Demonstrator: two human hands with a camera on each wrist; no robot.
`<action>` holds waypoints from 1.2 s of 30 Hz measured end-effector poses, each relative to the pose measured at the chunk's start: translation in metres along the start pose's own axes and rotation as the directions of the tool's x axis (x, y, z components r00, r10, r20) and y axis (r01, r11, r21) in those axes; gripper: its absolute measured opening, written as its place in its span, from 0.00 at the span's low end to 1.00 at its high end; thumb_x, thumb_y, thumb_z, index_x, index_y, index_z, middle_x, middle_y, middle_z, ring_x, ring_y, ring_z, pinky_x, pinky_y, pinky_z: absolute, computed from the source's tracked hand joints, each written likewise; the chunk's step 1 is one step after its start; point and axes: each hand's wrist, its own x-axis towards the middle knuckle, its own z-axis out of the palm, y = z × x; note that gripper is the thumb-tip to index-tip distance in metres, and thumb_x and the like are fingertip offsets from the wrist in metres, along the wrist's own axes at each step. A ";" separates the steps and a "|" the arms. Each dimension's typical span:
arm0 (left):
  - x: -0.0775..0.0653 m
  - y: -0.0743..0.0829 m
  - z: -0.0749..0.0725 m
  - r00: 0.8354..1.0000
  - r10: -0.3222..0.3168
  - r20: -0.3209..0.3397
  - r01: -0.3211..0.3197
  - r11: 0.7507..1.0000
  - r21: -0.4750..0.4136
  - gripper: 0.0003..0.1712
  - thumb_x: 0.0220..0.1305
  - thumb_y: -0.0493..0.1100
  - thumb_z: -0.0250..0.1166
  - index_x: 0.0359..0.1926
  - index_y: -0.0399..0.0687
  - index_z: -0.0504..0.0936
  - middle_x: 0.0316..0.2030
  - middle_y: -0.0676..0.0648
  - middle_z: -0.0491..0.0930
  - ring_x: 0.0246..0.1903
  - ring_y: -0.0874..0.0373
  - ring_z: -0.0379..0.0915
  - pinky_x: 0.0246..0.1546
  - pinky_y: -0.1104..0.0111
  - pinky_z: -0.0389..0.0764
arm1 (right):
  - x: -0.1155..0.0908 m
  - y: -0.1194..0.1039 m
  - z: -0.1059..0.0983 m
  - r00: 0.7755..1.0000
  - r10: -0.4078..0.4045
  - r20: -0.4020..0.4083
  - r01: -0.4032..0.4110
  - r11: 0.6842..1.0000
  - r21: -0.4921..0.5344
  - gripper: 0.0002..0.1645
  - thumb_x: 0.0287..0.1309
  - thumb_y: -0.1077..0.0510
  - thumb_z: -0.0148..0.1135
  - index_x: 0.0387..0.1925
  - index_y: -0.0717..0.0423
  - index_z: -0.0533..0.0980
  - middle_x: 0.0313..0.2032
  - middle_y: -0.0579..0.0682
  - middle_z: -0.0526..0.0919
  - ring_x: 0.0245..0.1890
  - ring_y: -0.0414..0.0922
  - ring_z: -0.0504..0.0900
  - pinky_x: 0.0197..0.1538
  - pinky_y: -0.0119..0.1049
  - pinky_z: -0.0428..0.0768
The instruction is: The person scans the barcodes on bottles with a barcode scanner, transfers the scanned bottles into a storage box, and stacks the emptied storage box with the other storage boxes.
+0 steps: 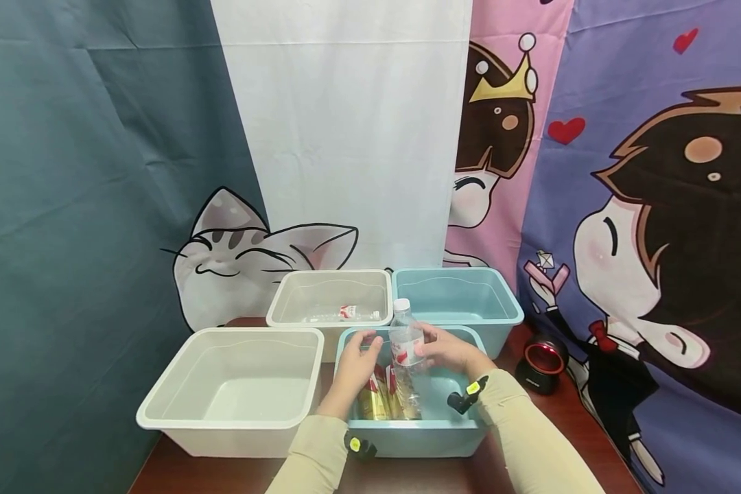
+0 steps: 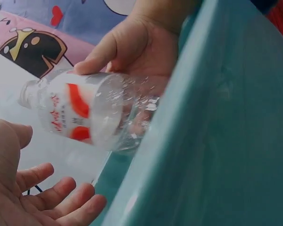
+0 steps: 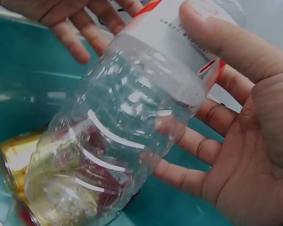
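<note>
A clear plastic bottle [image 1: 405,350] with a white cap and a red-and-white label stands upright above the front blue bin [image 1: 420,427]. My right hand [image 1: 449,350] grips it at the label, thumb on the near side and fingers behind, as the right wrist view shows. On the other side, my left hand [image 1: 355,370] is held apart from the bottle, its fingers spread and holding nothing in the left wrist view. Down in the bin lie gold-and-red cans [image 3: 19,157], partly hidden behind the bottle and the left hand.
A white bin [image 1: 228,427] stands at the front left. Behind it, another white bin [image 1: 330,278] has a clear bottle [image 1: 348,313] lying inside. A second blue bin [image 1: 457,320] is at the back right, near a black device [image 1: 542,363] with a red glow.
</note>
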 end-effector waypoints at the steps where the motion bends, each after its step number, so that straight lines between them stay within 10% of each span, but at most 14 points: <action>1: 0.000 0.000 0.001 1.000 -0.016 0.014 0.016 0.999 -0.033 0.24 0.74 0.52 0.59 0.62 0.41 0.76 0.55 0.37 0.80 0.48 0.42 0.82 0.46 0.55 0.86 | 0.001 0.000 0.001 1.000 -0.007 -0.009 0.007 1.000 0.023 0.47 0.62 0.53 0.68 0.77 0.54 0.56 0.60 0.57 0.77 0.56 0.51 0.80 0.56 0.53 0.83; 11: 0.003 -0.012 0.013 0.976 -0.114 0.185 0.153 0.965 -0.211 0.37 0.69 0.59 0.65 0.68 0.39 0.69 0.59 0.33 0.77 0.51 0.40 0.80 0.48 0.47 0.84 | 0.007 0.001 0.006 0.989 -0.017 -0.146 0.036 0.991 0.125 0.44 0.65 0.53 0.64 0.77 0.52 0.55 0.66 0.59 0.70 0.59 0.51 0.77 0.60 0.56 0.80; 17: 0.003 -0.014 0.014 0.944 -0.120 0.306 0.176 0.970 -0.165 0.42 0.63 0.56 0.71 0.70 0.39 0.67 0.61 0.33 0.73 0.55 0.38 0.77 0.51 0.48 0.84 | 0.010 0.004 0.007 0.983 -0.033 -0.182 0.055 0.991 0.118 0.46 0.66 0.52 0.64 0.77 0.56 0.53 0.66 0.64 0.68 0.58 0.49 0.78 0.58 0.55 0.81; 36: 0.008 -0.021 0.013 0.938 -0.144 0.314 0.170 0.984 -0.056 0.38 0.59 0.51 0.75 0.66 0.41 0.71 0.49 0.41 0.79 0.39 0.51 0.79 0.33 0.57 0.84 | 0.020 0.001 0.016 0.954 0.009 -0.298 -0.006 1.000 0.014 0.37 0.70 0.50 0.61 0.73 0.55 0.59 0.64 0.64 0.74 0.52 0.52 0.82 0.49 0.48 0.85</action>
